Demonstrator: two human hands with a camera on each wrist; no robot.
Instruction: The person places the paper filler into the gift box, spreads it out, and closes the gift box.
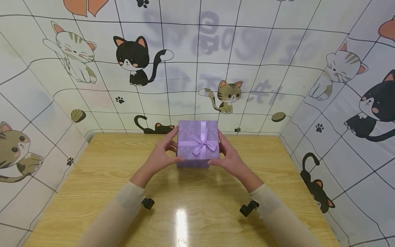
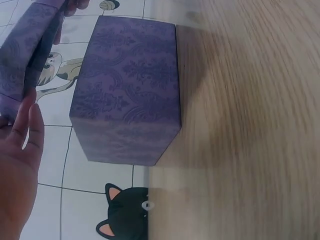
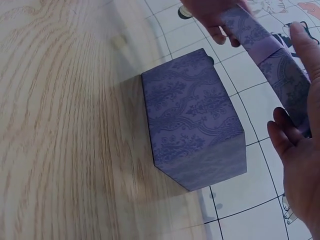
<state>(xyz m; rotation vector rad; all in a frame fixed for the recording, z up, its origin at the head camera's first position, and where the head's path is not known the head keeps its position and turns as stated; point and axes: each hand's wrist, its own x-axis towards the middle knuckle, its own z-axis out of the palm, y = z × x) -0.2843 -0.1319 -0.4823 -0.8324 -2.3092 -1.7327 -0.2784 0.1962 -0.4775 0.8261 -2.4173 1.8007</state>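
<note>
A purple patterned box lid with a lilac ribbon and bow is held level by both hands. My left hand grips its left side, thumb at the front corner. At the right side my right hand grips it the same way. Both wrist views show the lid raised, apart from the purple box base that stands on the table below. In the right wrist view the base has the same damask pattern; its inside is hidden.
The light wooden table ends at a back wall covered in a cat-print grid sheet. Similar sheets hang at left and right. A small black device sits at the left wrist, another device at the right.
</note>
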